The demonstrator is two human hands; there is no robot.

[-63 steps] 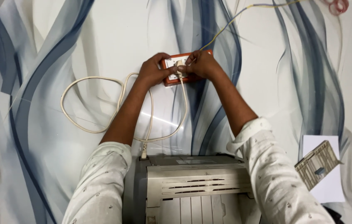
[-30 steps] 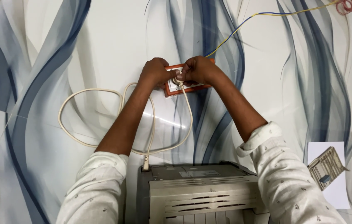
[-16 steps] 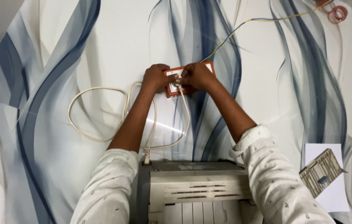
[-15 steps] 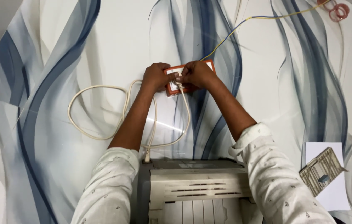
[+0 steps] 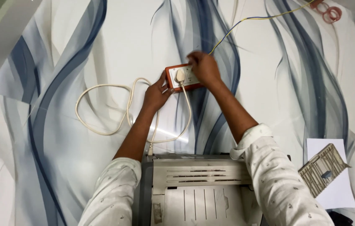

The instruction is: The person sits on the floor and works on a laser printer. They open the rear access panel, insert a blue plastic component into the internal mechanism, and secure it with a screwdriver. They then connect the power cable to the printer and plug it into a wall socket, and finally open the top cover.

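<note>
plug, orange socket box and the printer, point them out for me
plug (image 5: 180, 76), head view, on its cream body seated in the box
orange socket box (image 5: 170, 73), head view, on its orange left edge
printer (image 5: 198, 188), head view, on its grey top cover

Both arms reach forward toward twelve o'clock, in white dotted sleeves pushed up past the forearms. The left hand lies with fingers curled, thumb pointing toward one o'clock. The right hand is arched, fingers bent downward, slightly blurred.
</note>
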